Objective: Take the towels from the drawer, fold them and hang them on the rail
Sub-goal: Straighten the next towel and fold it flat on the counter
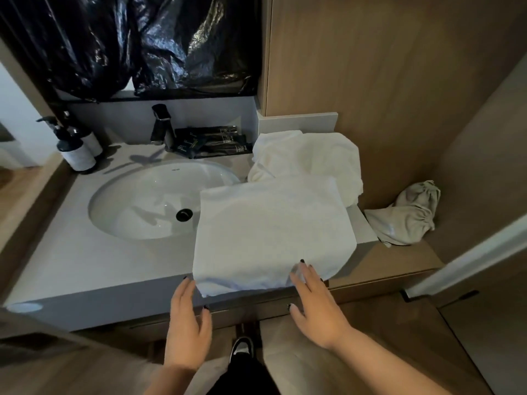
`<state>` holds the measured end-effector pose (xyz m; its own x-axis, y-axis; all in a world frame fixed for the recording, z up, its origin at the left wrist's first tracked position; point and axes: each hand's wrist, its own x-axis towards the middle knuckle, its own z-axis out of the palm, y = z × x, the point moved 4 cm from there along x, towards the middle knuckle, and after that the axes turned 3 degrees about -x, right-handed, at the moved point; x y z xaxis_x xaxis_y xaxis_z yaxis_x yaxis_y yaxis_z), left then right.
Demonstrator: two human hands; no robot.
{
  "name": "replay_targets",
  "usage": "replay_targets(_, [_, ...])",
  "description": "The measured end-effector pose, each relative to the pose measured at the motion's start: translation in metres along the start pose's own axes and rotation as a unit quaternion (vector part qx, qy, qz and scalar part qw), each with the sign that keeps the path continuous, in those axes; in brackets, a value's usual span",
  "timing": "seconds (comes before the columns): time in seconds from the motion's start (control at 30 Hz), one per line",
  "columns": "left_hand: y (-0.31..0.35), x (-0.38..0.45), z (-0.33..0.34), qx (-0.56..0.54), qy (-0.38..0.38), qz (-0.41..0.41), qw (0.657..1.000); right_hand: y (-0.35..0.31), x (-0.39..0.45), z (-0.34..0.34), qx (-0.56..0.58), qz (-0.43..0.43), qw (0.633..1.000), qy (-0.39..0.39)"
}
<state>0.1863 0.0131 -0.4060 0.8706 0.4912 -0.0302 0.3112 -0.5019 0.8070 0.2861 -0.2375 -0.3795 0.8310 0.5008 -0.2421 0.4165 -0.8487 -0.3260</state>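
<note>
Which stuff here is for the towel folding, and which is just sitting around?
For the job:
flat folded white towel
crumpled white towel pile
left hand and right hand

Just lying about:
black pump bottles
black faucet
dark toiletry tubes
grey drawstring cloth bag

folded towel [271,232]: white cloth, matt, soft nap; crumpled towels [308,161] same cloth; grey rag [407,220] thinner matt fabric; countertop [85,266] smooth matt pale stone look; sink [142,195] glossy white ceramic; tap [163,128] dark polished metal; wall panels [385,67] matt wood grain; black sheeting [148,44] glossy wrinkled plastic
</note>
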Motion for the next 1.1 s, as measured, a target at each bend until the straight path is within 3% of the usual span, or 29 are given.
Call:
replay_targets(0.13, [-0.018,0.001,-0.007,-0.077,-0.009,-0.130,0.988,-0.012,-0.024,-0.001,0.031,0.020,0.999,-0.007])
replay_targets(0.23, [-0.022,0.018,-0.012,-0.102,-0.042,-0.178,0.978,-0.022,-0.040,0.001,0.061,0.040,0.997,-0.007])
replay_targets(0.43, [-0.017,0.056,-0.003,-0.140,-0.106,-0.205,0.963,-0.033,-0.053,0.000,0.096,0.105,0.990,0.005])
replay_targets(0.6, [-0.013,0.060,0.002,-0.103,-0.180,-0.190,0.960,-0.056,-0.054,0.016,0.159,0.177,0.971,0.006])
replay_targets(0.7, [-0.005,0.056,-0.002,-0.153,-0.216,-0.180,0.948,-0.077,-0.044,0.033,0.199,0.186,0.962,0.012])
replay_targets(0.8, [0.004,0.045,-0.010,-0.218,-0.229,-0.205,0.926,-0.104,-0.036,0.050,0.293,0.235,0.927,0.024])
replay_targets(0.83, [0.006,0.041,-0.012,-0.251,-0.233,-0.218,0.914,-0.113,-0.032,0.054,0.339,0.264,0.902,0.035])
replay_targets(0.9, [0.015,0.036,-0.018,-0.329,-0.251,-0.238,0.879,-0.128,-0.024,0.060,0.462,0.342,0.817,0.041])
replay_targets(0.93, [0.020,0.035,-0.022,-0.363,-0.260,-0.243,0.861,-0.135,-0.020,0.062,0.538,0.376,0.754,0.039])
replay_targets(1.03, [0.033,0.035,-0.033,-0.423,-0.253,-0.268,0.828,-0.152,-0.010,0.074,0.758,0.414,0.502,0.044])
replay_targets(1.1, [0.036,0.036,-0.040,-0.438,-0.244,-0.290,0.815,-0.158,-0.005,0.078,0.831,0.385,0.395,0.072])
